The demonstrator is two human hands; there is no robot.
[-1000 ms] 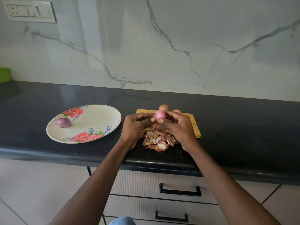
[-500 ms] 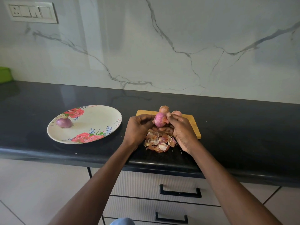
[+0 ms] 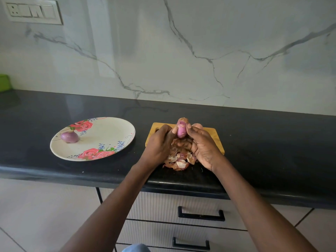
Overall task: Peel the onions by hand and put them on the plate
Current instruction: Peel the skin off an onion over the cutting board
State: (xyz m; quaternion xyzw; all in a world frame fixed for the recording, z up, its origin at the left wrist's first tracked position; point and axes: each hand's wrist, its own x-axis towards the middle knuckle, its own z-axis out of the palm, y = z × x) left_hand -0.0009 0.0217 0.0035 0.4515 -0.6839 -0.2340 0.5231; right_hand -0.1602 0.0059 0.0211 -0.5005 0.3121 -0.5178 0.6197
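Both hands hold a small pink onion above the wooden cutting board. My left hand pinches it from the left and my right hand grips it from the right. Behind my hands an unpeeled onion shows partly on the board. A pile of dry onion skins lies under my hands at the board's near edge. A peeled purple onion sits on the left side of the floral plate.
The black countertop runs the full width, its front edge just below the skins. A marble wall rises behind. A green object stands at the far left. Drawers with black handles are below the counter.
The onion has turned between my fingers and now stands more upright. My hands stayed over the board.
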